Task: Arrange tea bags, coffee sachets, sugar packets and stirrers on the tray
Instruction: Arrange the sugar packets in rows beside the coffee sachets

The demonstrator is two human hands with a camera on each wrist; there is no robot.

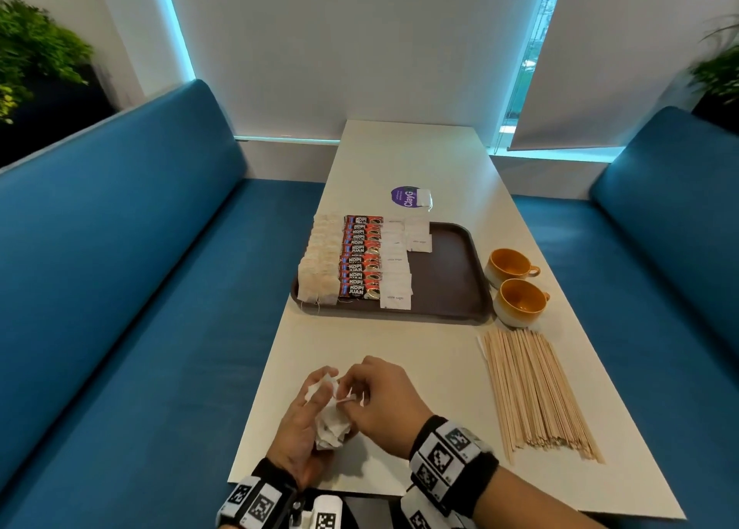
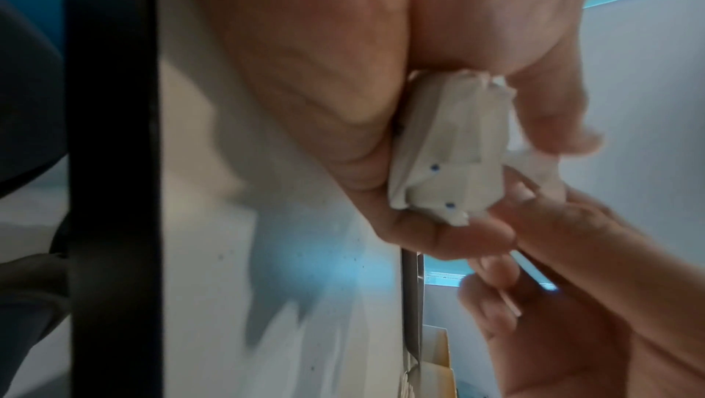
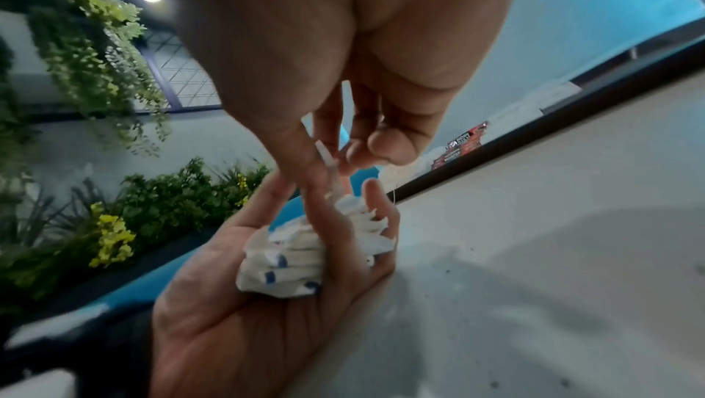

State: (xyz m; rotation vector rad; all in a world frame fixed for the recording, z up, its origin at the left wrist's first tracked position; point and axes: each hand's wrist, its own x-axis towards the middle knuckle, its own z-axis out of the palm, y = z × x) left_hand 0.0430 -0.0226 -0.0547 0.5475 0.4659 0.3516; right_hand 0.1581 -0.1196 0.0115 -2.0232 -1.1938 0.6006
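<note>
While the brown tray [image 1: 448, 272] sits at the centre of the head view on the pale table [image 1: 400, 340], its left half is seen filled in three columns: tea bags [image 1: 318, 268] along the left edge, red coffee sachets [image 1: 360, 258] beside them, and white sugar packets [image 1: 396, 272] to the right of those, with a few more packets [image 1: 418, 234] set at the top. The tray's right half is shown as bare brown surface. Just right of the tray, two orange cups [image 1: 514, 284] are placed on the table, both seen holding nothing. Below them, at the lower right, the wooden stirrers [image 1: 536, 392] are spread in a flat bundle on the table, well apart from the tray.

At the lower centre, a crumpled wad of white paper [image 1: 330, 424] is cradled in the left hand [image 1: 300, 428], palm up, fingers loosely curled round it; blue marks are caught on it in the right wrist view [image 3: 305, 253]. A thin white strip [image 3: 328, 160] is pinched between thumb and fingertips of the right hand [image 1: 384, 400], directly over the wad. Beyond the tray's top edge, a purple round sticker [image 1: 404, 197] is seen on the table, a small white packet [image 1: 424, 198] overlapping its right edge.
</note>
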